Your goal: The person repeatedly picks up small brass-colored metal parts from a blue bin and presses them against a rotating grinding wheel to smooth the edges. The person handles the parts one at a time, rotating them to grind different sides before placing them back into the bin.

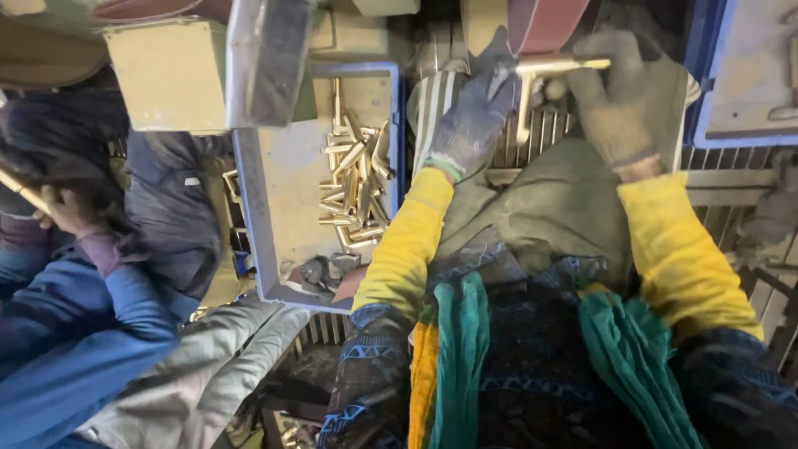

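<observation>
Both hands wear grey knit gloves over yellow sleeves. The left hand (472, 116) is clamped on the left end of a T-shaped brass fitting (540, 79), at the junction where its stem drops downward. The right hand (613, 96) grips the right end of the fitting's horizontal bar, fingers curled over it. The fitting is held up at the top centre of the view, just below the reddish-brown abrasive belt (544, 21); contact between the two cannot be confirmed. Beneath the hands lies a metal grille (549, 133), and a dusty olive cloth (557, 199) covers the person's lap.

To the left of the left hand stands a blue tray (249, 208) containing a heap of brass pieces (356, 179) piled toward its right wall. A beige metal housing (170, 75) sits above the tray's upper-left corner. At the far left, a co-worker's hand (62, 208) holds a thin brass rod (21, 193). A green scarf (461, 349) hangs at the person's chest.
</observation>
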